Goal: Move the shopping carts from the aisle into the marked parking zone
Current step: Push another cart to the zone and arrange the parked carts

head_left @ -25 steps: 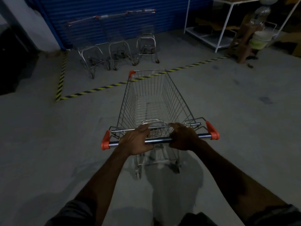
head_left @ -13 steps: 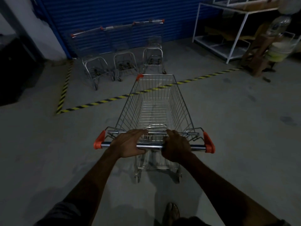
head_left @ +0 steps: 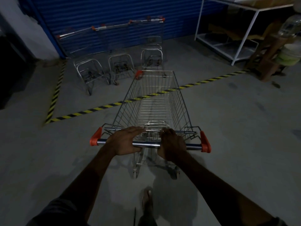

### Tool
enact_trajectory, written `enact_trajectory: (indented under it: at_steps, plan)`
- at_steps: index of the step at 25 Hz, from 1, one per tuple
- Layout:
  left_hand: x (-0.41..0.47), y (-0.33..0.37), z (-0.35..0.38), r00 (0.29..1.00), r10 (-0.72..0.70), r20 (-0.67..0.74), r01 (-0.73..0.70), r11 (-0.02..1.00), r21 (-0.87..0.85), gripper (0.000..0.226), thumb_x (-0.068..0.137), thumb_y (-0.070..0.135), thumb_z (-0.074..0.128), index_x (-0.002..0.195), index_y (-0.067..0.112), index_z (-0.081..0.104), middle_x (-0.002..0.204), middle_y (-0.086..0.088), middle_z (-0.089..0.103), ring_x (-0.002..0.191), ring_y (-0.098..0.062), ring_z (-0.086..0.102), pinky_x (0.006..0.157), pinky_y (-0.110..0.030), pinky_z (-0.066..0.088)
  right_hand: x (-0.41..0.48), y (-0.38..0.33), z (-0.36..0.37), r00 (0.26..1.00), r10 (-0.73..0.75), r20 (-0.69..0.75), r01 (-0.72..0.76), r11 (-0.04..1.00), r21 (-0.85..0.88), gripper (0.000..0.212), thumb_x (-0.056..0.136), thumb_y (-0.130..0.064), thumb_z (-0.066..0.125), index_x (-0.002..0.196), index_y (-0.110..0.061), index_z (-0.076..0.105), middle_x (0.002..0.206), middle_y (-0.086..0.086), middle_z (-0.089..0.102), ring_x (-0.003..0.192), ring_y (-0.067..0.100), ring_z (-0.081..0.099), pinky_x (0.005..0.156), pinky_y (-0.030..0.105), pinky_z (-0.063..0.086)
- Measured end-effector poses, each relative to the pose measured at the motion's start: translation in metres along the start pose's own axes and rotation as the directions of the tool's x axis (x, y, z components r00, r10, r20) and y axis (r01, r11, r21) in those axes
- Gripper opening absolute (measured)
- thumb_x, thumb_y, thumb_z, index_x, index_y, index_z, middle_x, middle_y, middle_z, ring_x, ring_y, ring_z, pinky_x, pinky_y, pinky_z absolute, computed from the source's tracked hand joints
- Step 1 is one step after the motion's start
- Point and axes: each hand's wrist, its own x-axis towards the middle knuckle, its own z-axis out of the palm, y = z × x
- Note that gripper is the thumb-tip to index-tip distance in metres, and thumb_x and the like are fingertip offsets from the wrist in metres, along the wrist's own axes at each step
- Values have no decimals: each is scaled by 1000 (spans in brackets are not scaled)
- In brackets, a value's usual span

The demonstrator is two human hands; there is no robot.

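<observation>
A person stands behind a silver wire shopping cart (head_left: pixel 154 101) with orange plastic corner caps, on a grey concrete floor (head_left: pixel 244 128) in a dim room. Both hands are clamped on the cart's shiny metal handle bar (head_left: pixel 146 145), set apart from each other. The left hand (head_left: pixel 125 141) lies over the bar with its fingers reaching forward and its thumb tucked beneath. The right hand (head_left: pixel 173 144) is curled round the bar. The cart's basket is empty. Its front end reaches over a yellow-and-black striped floor tape (head_left: pixel 97 109), which shows through the mesh, while its rear wheels stand on the near side of the line. Beyond the tape, three parked silver carts (head_left: pixel 119 66) stand side by side before a blue corrugated shutter (head_left: pixel 114 13). A white metal shelf frame (head_left: pixel 241 44) stands to the right. One foot (head_left: pixel 147 198) shows below, between the arms.
</observation>
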Motion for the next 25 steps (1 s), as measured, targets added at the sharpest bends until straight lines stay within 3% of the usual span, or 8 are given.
enact_trajectory:
  at_steps: [4,7,14,19,25]
  plan:
    - [77,-54,-10,999,27,-23,-27,1000,9,85,75,62,71,151,33,46,153,6,49,137,-11,49,114,-22,30,86,12,-14,999,39,-28,-39,999,9,60,86,-40,63,141,-20,50,149,1,44,139,27,40,97,48,51]
    - [133,-90,-16,1000,8,-15,-8,1000,-20,87,72,69,62,150,35,44,154,8,47,137,-11,48,113,-30,41,145,22,-26,997,66,-35,-65,998,27,68,83,-41,64,145,-21,46,150,1,44,137,27,41,97,48,52]
    - [260,-159,-35,999,46,13,-46,999,-15,89,72,68,60,149,26,48,156,4,44,141,-14,43,117,-27,32,272,46,-64,988,148,-41,-146,989,34,72,82,-43,68,147,-20,46,149,2,47,136,27,46,98,45,51]
    - [352,-197,-44,996,78,-37,-78,997,-15,93,68,73,50,146,22,53,153,0,49,138,-18,48,116,-31,37,361,80,-91,987,151,-46,-147,986,78,65,85,-36,66,145,-18,47,144,5,51,129,29,52,98,43,52]
    - [474,-249,-53,997,82,-16,-81,996,40,84,71,69,57,145,31,52,151,5,51,133,-16,52,111,-31,43,481,127,-117,988,140,-64,-134,987,93,59,83,-37,67,136,-16,52,137,6,53,123,31,56,93,44,53]
